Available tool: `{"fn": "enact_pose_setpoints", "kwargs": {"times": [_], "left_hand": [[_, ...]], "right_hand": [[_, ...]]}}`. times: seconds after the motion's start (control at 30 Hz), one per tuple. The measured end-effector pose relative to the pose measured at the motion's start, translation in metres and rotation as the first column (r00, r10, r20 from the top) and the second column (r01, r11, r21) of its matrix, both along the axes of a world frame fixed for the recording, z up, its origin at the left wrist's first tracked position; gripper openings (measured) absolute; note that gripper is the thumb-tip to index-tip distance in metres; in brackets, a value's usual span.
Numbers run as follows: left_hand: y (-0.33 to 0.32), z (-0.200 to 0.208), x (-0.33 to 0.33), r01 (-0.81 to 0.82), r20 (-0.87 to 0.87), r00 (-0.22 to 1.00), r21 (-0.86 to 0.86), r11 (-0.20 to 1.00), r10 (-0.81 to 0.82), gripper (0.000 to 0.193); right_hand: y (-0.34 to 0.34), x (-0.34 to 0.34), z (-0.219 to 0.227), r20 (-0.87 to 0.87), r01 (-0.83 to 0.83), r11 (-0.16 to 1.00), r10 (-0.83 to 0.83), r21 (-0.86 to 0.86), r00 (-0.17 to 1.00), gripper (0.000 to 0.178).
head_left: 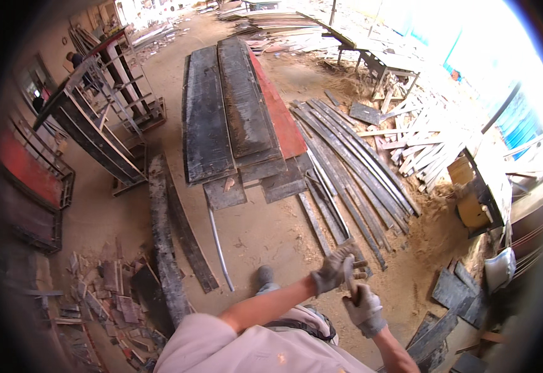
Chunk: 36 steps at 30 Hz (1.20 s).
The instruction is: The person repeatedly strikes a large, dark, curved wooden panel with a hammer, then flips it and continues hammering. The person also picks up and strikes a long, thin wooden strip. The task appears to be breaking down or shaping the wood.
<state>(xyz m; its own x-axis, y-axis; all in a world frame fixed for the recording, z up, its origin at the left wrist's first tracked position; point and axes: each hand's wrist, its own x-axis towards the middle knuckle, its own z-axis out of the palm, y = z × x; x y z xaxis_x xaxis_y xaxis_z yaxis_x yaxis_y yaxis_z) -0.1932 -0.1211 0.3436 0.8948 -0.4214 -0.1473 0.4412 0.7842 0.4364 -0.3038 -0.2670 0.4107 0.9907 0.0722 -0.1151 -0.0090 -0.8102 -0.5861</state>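
Both my hands wear grey work gloves and are close together in front of my body, over the sandy ground. My left hand reaches to the right with its fingers stretched and apart. Just below it on the right, my right hand is closed. A narrow greyish-brown piece rises from the right hand and crosses in front of the left palm; its kind is too small to tell. Beyond the hands, long dark boards lie side by side on the ground.
Ahead stands a stack of large black panels with a red panel at its right. Metal frames stand left, with a person behind. Scrap wood is heaped right. A long plank and a pipe lie left.
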Motion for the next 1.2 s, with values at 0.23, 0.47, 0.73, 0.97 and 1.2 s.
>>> {"fn": "enact_pose_setpoints", "kwargs": {"times": [0.23,0.47,0.73,0.97,1.2], "left_hand": [[0.182,-0.034,0.049,0.028,-0.244,0.961,-0.382,0.924,-0.13,0.029],[0.361,-0.134,0.035,-0.499,-0.472,0.857,-0.657,0.565,0.207,0.018],[0.318,-0.08,0.156,-0.272,-0.386,0.921,-0.527,0.805,0.058,0.01],[0.194,-0.017,0.285,-0.49,-0.274,0.835,0.022,0.871,0.477,0.035],[0.334,-0.206,0.287,-0.186,0.07,0.824,0.971,0.152,0.563,0.045]], "right_hand": [[0.023,0.024,0.06,-0.219,-0.306,0.951,0.291,-0.04,0.931,0.036],[0.056,0.08,0.051,0.01,0.326,0.945,-0.326,-0.021,0.945,0.05],[0.166,0.289,-0.01,0.173,-0.566,0.823,0.566,-0.05,0.806,0.09],[0.204,0.399,-0.083,-0.237,-0.257,0.842,0.403,0.474,0.884,0.023],[0.188,0.463,-0.085,-0.422,-0.107,0.959,0.214,0.262,0.881,0.02]]}}
